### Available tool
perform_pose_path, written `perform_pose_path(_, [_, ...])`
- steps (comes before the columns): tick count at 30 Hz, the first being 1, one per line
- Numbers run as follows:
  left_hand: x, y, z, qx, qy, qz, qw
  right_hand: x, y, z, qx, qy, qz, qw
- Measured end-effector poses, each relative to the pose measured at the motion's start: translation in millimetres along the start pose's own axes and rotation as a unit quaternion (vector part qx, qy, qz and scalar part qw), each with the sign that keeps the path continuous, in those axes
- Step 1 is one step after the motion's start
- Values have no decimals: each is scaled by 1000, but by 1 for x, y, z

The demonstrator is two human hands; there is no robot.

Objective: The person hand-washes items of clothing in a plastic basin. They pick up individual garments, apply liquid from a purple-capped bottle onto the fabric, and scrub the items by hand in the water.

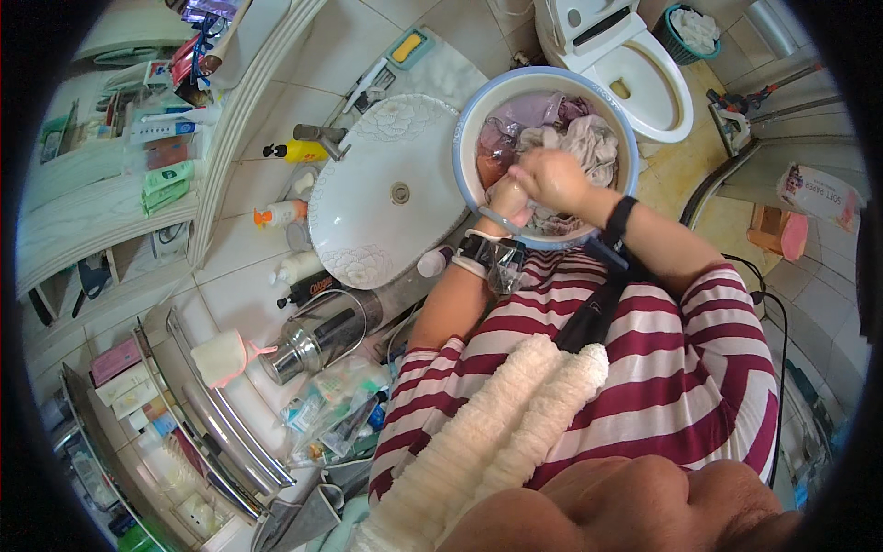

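A white basin (463, 158) with a blue rim holds wet clothes in water. A greyish-white cloth (598, 147) is bunched at its right side, and a purple garment (526, 112) lies at its far side. Over the near part of the basin, my right hand (552, 180) is closed and pressed against my left hand (509, 199), whose fingers are also curled. Whatever lies between them is too small or hidden to make out. A bangle and a plastic-wrapped device are on my left wrist; a black band is on my right.
An oval sink (386, 147) with a metal faucet (322, 138) stands left of the basin. Bottles and a steel thermos (317, 340) line its near-left side. A toilet (635, 83) is at the far right, by a green basket (690, 35). Mops (773, 106) lean farther right.
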State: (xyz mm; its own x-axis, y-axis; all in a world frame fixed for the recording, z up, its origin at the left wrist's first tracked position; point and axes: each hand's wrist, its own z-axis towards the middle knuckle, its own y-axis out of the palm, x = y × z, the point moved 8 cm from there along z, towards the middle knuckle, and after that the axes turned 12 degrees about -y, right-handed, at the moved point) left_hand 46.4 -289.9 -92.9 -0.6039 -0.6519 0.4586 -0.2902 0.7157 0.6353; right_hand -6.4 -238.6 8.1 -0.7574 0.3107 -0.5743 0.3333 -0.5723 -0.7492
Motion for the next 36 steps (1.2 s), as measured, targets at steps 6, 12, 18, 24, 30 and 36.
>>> perform_pose_path(6, [62, 19, -41, 144, 169, 449, 866, 86, -31, -12, 28, 175, -54, 983])
perform_pose_path(12, [32, 24, -45, 184, 230, 747, 597, 53, -8, -48, -152, 1, -113, 982])
perform_pose_path(18, [-10, 22, -15, 178, 47, 832, 524, 72, 21, -32, -267, 89, -153, 947])
perform_pose_path(24, [18, 19, -4, 198, 13, 813, 548, 102, 42, -14, -306, 173, -101, 931])
perform_pose_path(30, [46, 4, -9, 274, 210, 525, 778, 87, 5, -19, -88, 58, 52, 993])
perform_pose_path(36, [38, -4, -7, 59, 167, 75, 981, 68, -33, -29, -74, 46, 84, 993])
